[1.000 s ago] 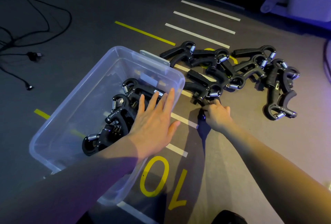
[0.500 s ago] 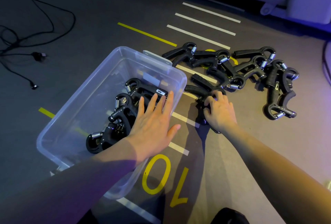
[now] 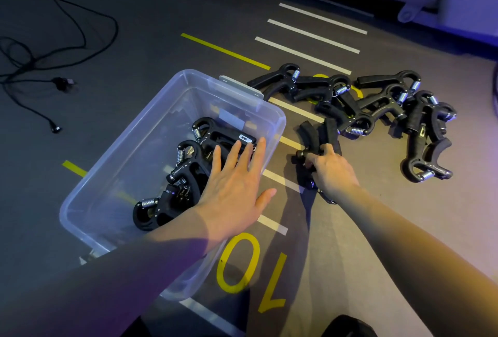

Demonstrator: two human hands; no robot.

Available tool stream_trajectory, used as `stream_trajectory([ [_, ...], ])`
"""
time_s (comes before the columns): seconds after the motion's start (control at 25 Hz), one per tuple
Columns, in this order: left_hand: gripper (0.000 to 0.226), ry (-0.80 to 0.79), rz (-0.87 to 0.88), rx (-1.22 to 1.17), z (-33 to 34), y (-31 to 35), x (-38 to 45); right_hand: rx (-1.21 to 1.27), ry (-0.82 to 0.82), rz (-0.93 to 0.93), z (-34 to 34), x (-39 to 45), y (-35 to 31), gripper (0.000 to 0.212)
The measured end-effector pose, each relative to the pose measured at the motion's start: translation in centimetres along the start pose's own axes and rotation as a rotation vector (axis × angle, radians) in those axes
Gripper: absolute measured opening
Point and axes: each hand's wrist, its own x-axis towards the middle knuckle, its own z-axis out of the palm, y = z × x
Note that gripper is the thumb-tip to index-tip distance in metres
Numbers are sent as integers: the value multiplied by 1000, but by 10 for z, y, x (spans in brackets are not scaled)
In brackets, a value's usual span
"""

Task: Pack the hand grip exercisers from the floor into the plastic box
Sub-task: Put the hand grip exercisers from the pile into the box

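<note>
Two hands: left hand (image 3: pixel 234 188) flat, right hand (image 3: pixel 332 171) gripping exerciser (image 3: pixel 310 140).

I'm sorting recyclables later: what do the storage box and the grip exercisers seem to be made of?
The plastic box looks like clear, slightly glossy plastic: the floor stripes show through its walls. The hand grip exercisers look like matte black plastic or rubber, hard to tell which, with shiny coiled springs that appear to be metal.

Grey floor (image 3: pixel 151 13), marked with white stripes (image 3: pixel 312 37), yellow lines (image 3: pixel 223 51) and a yellow "10" (image 3: pixel 250 269). Resting on it: clear plastic box (image 3: pixel 129 153), cluster of black hand grip exercisers (image 3: pixel 377 105) just beside, black cable (image 3: pixel 40 67) well apart.
</note>
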Motion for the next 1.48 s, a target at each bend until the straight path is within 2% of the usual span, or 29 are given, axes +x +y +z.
stream_trajectory([
  [0.12,79,33,-13,70,-3,1,0,73,168,-48,-3,-7,4,18],
  [0.2,79,54,-29,90,-7,1,1,298,308,-21,-9,-10,2,16],
  [0.32,79,73,-56,87,-15,-1,0,705,483,124,-38,-17,-3,18],
  [0.4,80,100,-67,78,-20,-2,-4,804,610,136,-64,-26,-1,13],
  [0.52,81,150,-73,53,-27,-4,-13,842,802,9,-109,-47,-4,9],
  [0.6,81,177,-73,32,-33,-4,-19,912,843,-111,-136,-62,-14,14],
  [0.72,83,244,-71,-8,-41,-7,-31,1007,761,-252,-163,-80,-41,17],
  [0.84,83,336,-73,-108,-50,-15,-42,1047,546,-412,-173,-88,-74,21],
  [0.96,77,407,-111,-200,-52,-30,-48,943,348,-529,-175,-82,-106,23],
  [1.04,73,418,-184,-344,-48,-42,-53,855,257,-575,-176,-71,-126,23],
  [1.12,83,421,-269,-494,-44,-57,-57,757,179,-624,-176,-60,-144,23],
  [1.2,88,444,-275,-511,-42,-70,-60,646,100,-670,-173,-51,-159,23],
  [1.24,83,467,-246,-486,-41,-75,-61,614,59,-698,-171,-48,-165,23],
  [1.36,44,455,-185,-471,-40,-90,-61,578,18,-712,-159,-39,-178,26],
  [1.48,30,397,-187,-438,-40,-100,-61,751,-34,-673,-143,-36,-181,28],
])
